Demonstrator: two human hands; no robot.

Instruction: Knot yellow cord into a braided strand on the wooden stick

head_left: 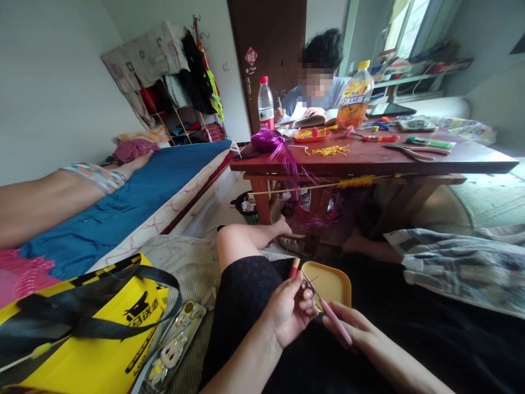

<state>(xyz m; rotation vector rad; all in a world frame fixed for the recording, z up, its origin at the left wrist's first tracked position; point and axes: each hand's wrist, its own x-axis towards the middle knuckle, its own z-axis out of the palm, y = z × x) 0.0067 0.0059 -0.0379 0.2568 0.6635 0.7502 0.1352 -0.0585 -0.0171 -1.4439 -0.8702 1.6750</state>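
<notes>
Over my lap, my left hand is closed, its thumb and fingers pinched near the tip of a thin metal shaft; what they hold there is too small to make out. My right hand wraps around the pink handle of a slim tool, whose shaft slants up to the left fingertips. A short, thin dark strand shows beside the shaft. Just behind the hands lies a yellow tray, partly covered by them. A small red tube with a gold end stands beyond the left fingertips.
A dark red table carries purple strands, yellow pieces, pliers and bottles. Another person writes behind it. A yellow bag and a phone lie at left; someone's legs rest on the blue bed.
</notes>
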